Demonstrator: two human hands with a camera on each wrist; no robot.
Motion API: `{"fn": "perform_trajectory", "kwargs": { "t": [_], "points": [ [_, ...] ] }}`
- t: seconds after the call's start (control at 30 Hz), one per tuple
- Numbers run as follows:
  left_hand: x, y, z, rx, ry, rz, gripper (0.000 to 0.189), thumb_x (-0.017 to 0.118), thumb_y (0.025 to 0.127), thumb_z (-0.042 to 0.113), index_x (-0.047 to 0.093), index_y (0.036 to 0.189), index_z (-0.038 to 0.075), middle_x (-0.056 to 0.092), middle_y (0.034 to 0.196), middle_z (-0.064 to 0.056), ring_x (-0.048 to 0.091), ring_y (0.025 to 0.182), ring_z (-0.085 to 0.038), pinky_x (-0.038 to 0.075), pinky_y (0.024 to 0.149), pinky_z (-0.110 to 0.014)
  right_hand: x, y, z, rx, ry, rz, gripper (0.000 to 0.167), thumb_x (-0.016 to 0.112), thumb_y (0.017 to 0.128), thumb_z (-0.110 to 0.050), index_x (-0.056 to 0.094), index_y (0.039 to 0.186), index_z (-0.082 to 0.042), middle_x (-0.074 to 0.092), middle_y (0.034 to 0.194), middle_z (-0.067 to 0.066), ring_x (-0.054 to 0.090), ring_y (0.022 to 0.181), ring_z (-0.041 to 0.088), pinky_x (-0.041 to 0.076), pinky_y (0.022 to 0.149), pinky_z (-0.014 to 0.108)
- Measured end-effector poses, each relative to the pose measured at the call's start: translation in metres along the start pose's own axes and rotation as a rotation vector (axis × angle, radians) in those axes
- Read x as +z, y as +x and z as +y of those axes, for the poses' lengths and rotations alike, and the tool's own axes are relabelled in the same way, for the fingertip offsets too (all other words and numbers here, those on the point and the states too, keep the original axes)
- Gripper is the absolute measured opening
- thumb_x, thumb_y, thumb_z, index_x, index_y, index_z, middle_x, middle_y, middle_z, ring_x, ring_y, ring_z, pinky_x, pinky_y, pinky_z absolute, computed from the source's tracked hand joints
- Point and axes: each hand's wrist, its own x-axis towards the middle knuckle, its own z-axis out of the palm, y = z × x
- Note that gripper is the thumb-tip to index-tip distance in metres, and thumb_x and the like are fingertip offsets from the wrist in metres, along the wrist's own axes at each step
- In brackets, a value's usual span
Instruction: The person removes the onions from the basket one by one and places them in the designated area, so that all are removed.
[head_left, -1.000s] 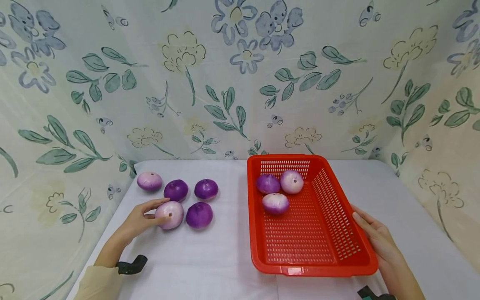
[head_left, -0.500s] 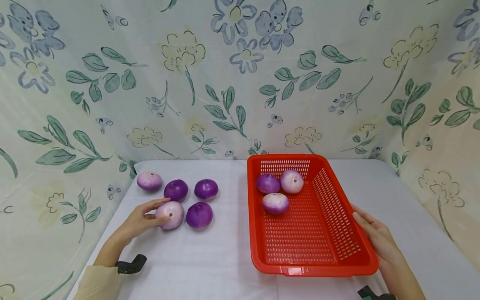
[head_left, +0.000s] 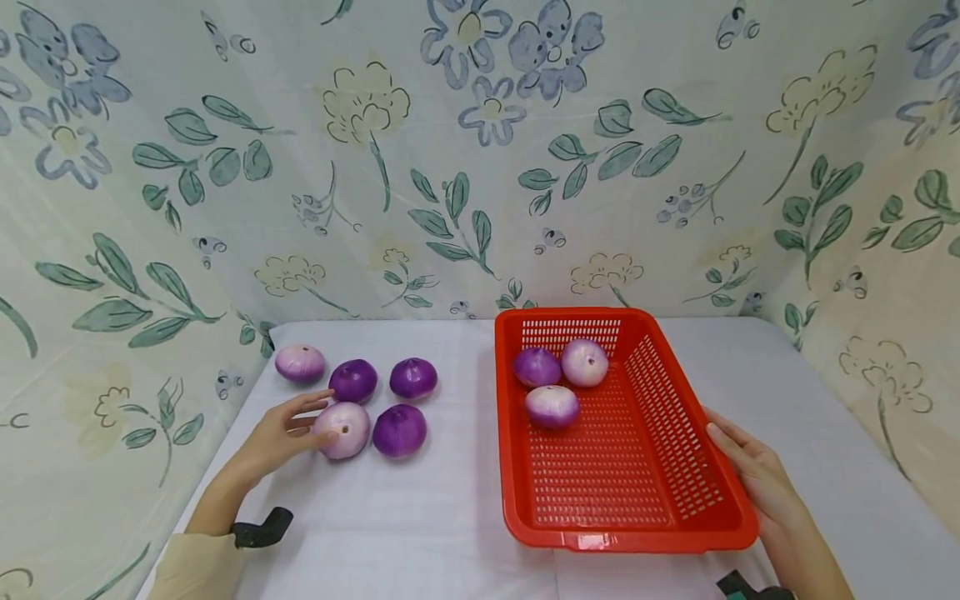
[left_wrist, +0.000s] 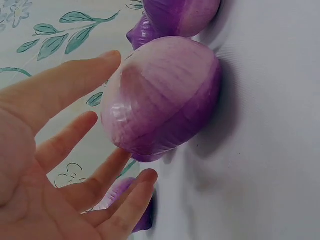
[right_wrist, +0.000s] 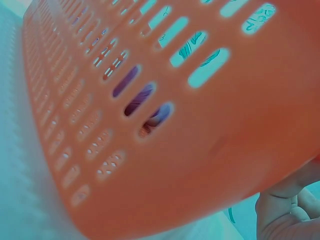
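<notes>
In the head view my left hand is beside a pale pink-and-purple onion. Its fingers are spread; the left wrist view has them just off the onion's side, the index fingertip very close to the skin. Several more onions share the left of the table: a dark purple one, two farther back, and a pale one. On the right, my right hand grips the rim of a red plastic basket; part of that hand is hidden behind the rim in the right wrist view.
Three onions lie inside the basket toward its back left: a purple one, a pale one and a white-and-purple one. A white cloth covers the table. Floral fabric hangs behind and at both sides.
My left fingers have loosened slightly from the pale onion, with the index finger lifted a little. The right hand, the basket and the other onions stay as they were.
</notes>
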Motion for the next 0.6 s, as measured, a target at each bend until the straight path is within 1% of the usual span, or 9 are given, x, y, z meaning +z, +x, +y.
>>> {"fn": "perform_trajectory", "kwargs": {
  "t": [0.13,0.23,0.3,0.37,0.47,0.6],
  "points": [
    [-0.002,0.001,0.01,-0.009,0.023,0.046,0.068,0.078,0.089,0.021,0.046,0.146,0.003,0.049,0.142,-0.029,0.051,0.124,-0.049,0.041,0.103,-0.058,0.0,0.0,0.0,0.003,0.0,0.0,0.024,0.057,0.103,-0.022,0.074,0.112,-0.035,0.072,0.113,-0.009,0.069,0.1,0.012,0.057,0.085,0.034],
    [-0.003,0.002,0.019,-0.002,-0.003,0.067,0.069,0.077,0.089,0.022,0.045,0.147,0.003,0.049,0.143,-0.027,0.051,0.126,-0.047,0.041,0.104,-0.054,0.0,0.0,0.0,0.004,-0.001,-0.001,0.023,0.057,0.103,-0.022,0.074,0.112,-0.035,0.072,0.113,-0.009,0.069,0.1,0.013,0.057,0.085,0.034],
    [-0.003,0.003,0.025,0.005,-0.041,0.079,0.068,0.077,0.09,0.022,0.045,0.148,0.004,0.049,0.143,-0.026,0.052,0.126,-0.046,0.045,0.103,-0.045,0.0,0.0,0.0,0.003,-0.003,0.0,0.023,0.057,0.103,-0.022,0.074,0.112,-0.035,0.072,0.113,-0.009,0.069,0.1,0.013,0.057,0.085,0.034],
    [-0.003,0.005,0.032,0.014,-0.083,0.08,0.068,0.076,0.09,0.02,0.044,0.149,0.006,0.049,0.144,-0.026,0.052,0.127,-0.045,0.049,0.099,-0.036,0.0,0.0,0.0,0.0,-0.005,-0.001,0.023,0.057,0.103,-0.022,0.074,0.112,-0.035,0.072,0.113,-0.009,0.069,0.1,0.013,0.057,0.085,0.034],
    [-0.003,0.007,0.045,0.006,-0.136,0.07,0.068,0.074,0.092,0.022,0.042,0.151,0.011,0.048,0.146,-0.023,0.051,0.128,-0.043,0.05,0.094,-0.025,0.0,0.0,-0.001,-0.002,-0.003,-0.004,0.024,0.057,0.103,-0.022,0.074,0.112,-0.035,0.072,0.114,-0.008,0.069,0.1,0.013,0.057,0.085,0.034],
    [-0.001,0.012,0.063,0.005,-0.203,0.038,0.068,0.073,0.094,0.023,0.04,0.153,0.014,0.047,0.149,-0.018,0.05,0.131,-0.038,0.047,0.096,-0.022,0.0,0.0,-0.001,0.0,0.002,-0.007,0.024,0.057,0.103,-0.022,0.075,0.112,-0.034,0.072,0.114,-0.008,0.069,0.1,0.013,0.057,0.085,0.034]
  ]
}}
